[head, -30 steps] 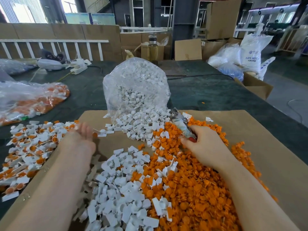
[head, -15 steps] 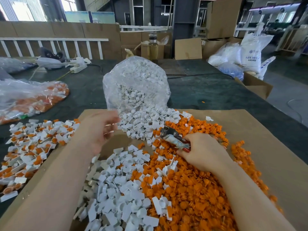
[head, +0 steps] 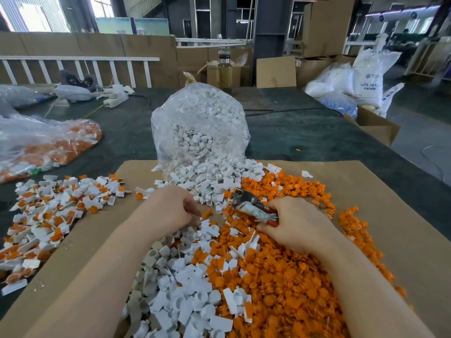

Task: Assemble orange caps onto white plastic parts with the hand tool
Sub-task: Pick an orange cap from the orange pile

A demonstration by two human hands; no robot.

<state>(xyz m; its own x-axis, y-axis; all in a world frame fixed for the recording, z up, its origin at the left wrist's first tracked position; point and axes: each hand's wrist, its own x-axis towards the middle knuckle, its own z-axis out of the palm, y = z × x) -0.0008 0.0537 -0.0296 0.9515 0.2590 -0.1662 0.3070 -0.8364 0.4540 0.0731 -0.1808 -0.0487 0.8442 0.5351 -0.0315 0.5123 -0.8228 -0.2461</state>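
My left hand (head: 174, 211) has its fingers curled down into the white plastic parts (head: 185, 284) on the cardboard sheet (head: 380, 215), so I should pinch out one part alone, socket up, before reaching for an orange cap (head: 288, 284). My right hand (head: 296, 224) grips the hand tool (head: 251, 206) by its handle. The tool lies over the orange pile, its long axis slanting up-left, metal head pointing toward the clear bag (head: 200, 128).
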